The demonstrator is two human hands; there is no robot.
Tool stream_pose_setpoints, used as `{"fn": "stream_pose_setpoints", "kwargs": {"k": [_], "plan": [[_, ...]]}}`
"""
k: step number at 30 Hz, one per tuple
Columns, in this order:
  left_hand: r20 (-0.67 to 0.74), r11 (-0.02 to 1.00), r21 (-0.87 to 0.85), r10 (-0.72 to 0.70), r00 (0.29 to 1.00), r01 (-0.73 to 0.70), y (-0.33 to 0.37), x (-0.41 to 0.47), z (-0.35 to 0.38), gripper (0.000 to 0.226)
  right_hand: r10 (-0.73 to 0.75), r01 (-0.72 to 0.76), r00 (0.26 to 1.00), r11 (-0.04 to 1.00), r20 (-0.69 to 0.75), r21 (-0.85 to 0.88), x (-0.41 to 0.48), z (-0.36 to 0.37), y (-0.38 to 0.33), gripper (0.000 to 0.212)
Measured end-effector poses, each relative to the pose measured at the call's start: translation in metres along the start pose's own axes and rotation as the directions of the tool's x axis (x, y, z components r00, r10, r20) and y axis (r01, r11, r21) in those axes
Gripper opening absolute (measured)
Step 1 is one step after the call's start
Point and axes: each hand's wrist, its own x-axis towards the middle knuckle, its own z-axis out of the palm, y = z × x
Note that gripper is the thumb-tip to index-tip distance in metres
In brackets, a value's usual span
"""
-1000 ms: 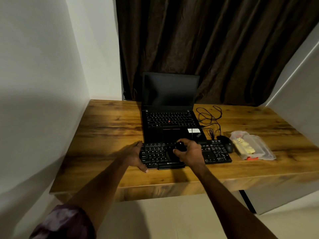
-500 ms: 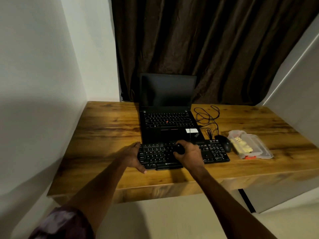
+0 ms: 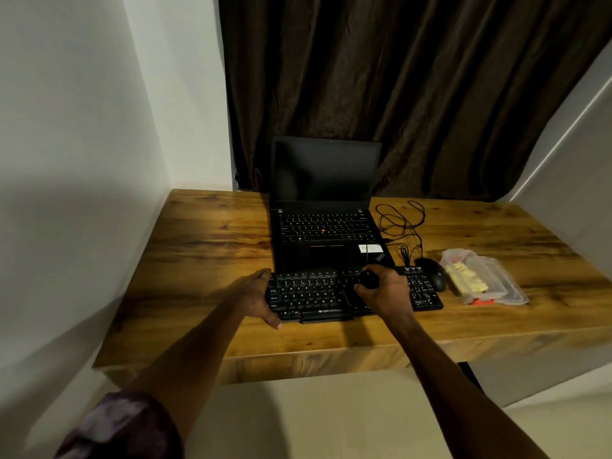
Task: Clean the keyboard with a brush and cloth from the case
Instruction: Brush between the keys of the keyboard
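Observation:
A black keyboard [image 3: 311, 294] lies near the front edge of the wooden desk [image 3: 198, 253]. My left hand [image 3: 256, 298] rests against the keyboard's left end with fingers straight and the thumb at its front corner. My right hand [image 3: 384, 291] is over the keyboard's right-middle part, its fingers curled round a small black brush [image 3: 368, 279] whose bristles are hidden under the hand. A clear plastic case [image 3: 485, 279] lies open at the right with a yellow cloth [image 3: 465, 276] inside.
An open black laptop [image 3: 326, 207] stands right behind the keyboard. A black mouse [image 3: 433, 272] and its tangled cable [image 3: 402, 223] lie between the keyboard and the case. White walls close in on both sides, a dark curtain hangs behind.
My right hand with the brush has shifted slightly to the right along the keys. The left hand stays at the keyboard's left end. The camera view has drifted a little.

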Motion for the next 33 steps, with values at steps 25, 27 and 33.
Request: {"fn": "stream_pose_setpoints", "kwargs": {"k": [25,27,33], "plan": [[-0.037,0.998,-0.055,0.022,0.999,-0.024,0.002,0.001,0.002,0.126,0.009,-0.011,0.999,0.998,-0.032,-0.056,0.008,-0.025,0.021,0.036],[-0.025,0.998,-0.068,0.016,1.000,-0.017,0.002,0.000,0.002,0.126,0.013,-0.021,0.997,0.994,-0.078,-0.104,0.006,-0.035,0.030,0.036],[-0.006,1.000,-0.021,-0.009,1.000,0.009,0.002,0.001,0.001,0.147,-0.032,0.029,0.999,0.996,-0.031,-0.089,0.001,-0.025,0.019,0.035]]}}
